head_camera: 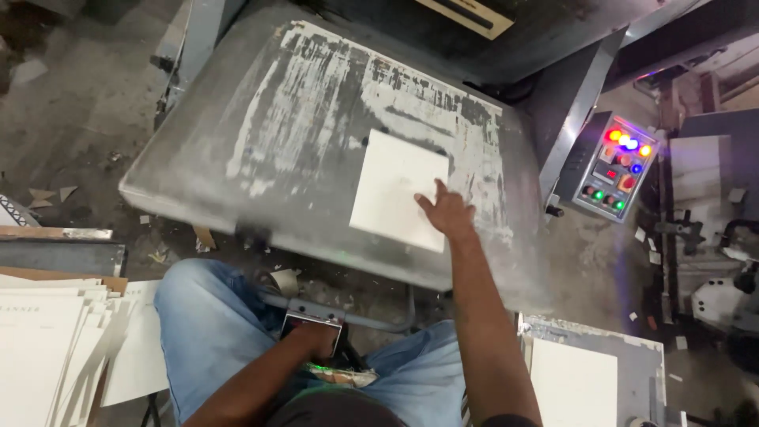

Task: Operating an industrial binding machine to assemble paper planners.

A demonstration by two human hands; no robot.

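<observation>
A white square card sheet [395, 190] lies on the worn grey metal machine table [261, 134]. My right hand [447, 212] rests on the sheet's right lower edge, fingers spread, thumb pointing left. My left hand [314, 338] is down between my knees, closed around a small dark device with a red-lit screen [307, 323]; green light glows beneath it. My legs in blue jeans [205, 324] show below the table.
A control panel with red, yellow, blue and green lit buttons [617, 166] stands to the right. A stack of white sheets [47, 348] sits at the lower left, another white sheet on a grey tray [573, 383] at the lower right. Scraps litter the floor.
</observation>
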